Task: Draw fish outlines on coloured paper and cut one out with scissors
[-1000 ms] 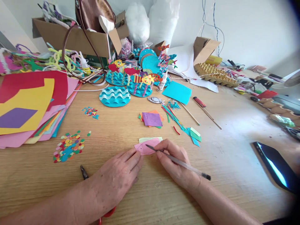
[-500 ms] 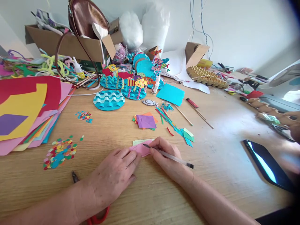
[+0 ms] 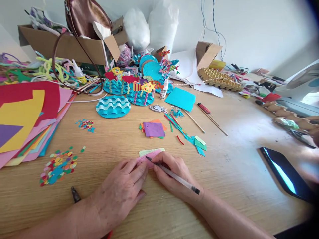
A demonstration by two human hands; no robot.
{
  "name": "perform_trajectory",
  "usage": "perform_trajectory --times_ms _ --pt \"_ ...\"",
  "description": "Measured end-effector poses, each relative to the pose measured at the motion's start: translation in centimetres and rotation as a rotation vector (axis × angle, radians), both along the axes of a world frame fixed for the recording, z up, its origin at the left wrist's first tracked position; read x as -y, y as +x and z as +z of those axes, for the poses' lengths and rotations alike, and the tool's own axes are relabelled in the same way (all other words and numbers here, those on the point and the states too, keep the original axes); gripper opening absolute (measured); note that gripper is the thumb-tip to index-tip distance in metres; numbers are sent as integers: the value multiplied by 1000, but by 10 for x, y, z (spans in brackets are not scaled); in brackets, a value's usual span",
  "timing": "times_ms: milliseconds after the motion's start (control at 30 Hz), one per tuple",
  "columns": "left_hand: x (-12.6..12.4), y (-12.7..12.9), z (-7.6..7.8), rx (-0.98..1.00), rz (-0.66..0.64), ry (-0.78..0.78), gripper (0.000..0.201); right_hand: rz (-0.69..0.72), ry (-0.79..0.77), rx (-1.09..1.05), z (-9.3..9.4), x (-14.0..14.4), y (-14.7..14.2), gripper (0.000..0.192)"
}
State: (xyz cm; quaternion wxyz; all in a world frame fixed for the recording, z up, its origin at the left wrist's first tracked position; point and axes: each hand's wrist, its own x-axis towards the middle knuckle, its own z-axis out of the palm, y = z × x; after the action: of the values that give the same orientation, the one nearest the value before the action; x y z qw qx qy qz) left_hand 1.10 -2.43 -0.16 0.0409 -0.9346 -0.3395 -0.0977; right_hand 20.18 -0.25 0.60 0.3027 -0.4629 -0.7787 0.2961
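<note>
My right hand (image 3: 174, 177) grips a clear pen (image 3: 174, 176) with its tip on a small pink paper piece (image 3: 149, 158) lying on the wooden table (image 3: 224, 186). My left hand (image 3: 122, 191) lies flat beside it, fingertips pressing the pink paper's left edge. A pale green paper slip (image 3: 151, 151) lies just behind the pink piece. Both hands cover most of the pink paper.
Scissors (image 3: 74, 194) lie under my left forearm. Confetti dots (image 3: 58, 164) and coloured sheets (image 3: 25, 116) lie left. A purple square stack (image 3: 153, 128), paper strips (image 3: 189, 136), blue wave discs (image 3: 113, 107) and a cardboard box (image 3: 69, 46) sit behind. A phone (image 3: 284, 174) lies right.
The pen tip has moved left across the pink paper and my right hand has drawn nearer to my left. The view has shifted slightly to the right.
</note>
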Motion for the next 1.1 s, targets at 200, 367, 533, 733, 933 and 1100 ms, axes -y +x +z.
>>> perform_trajectory --times_ms 200,367,533,733,933,1100 --pt "-1 0 -1 7 0 22 43 -13 -36 15 -2 0 -1 12" --pt "1 1 0 -5 -4 55 41 -3 -13 30 -2 0 -1 12" --pt "0 1 2 -1 -7 70 40 2 -27 47 0 0 -2 13" --pt "-1 1 2 -15 -13 48 40 8 -26 60 0 0 -2 13" --pt "-2 1 2 -18 -13 19 38 0 -39 82 0 0 -2 13" --pt "-1 0 0 -3 -13 5 40 -3 -34 90 -1 0 -2 14"
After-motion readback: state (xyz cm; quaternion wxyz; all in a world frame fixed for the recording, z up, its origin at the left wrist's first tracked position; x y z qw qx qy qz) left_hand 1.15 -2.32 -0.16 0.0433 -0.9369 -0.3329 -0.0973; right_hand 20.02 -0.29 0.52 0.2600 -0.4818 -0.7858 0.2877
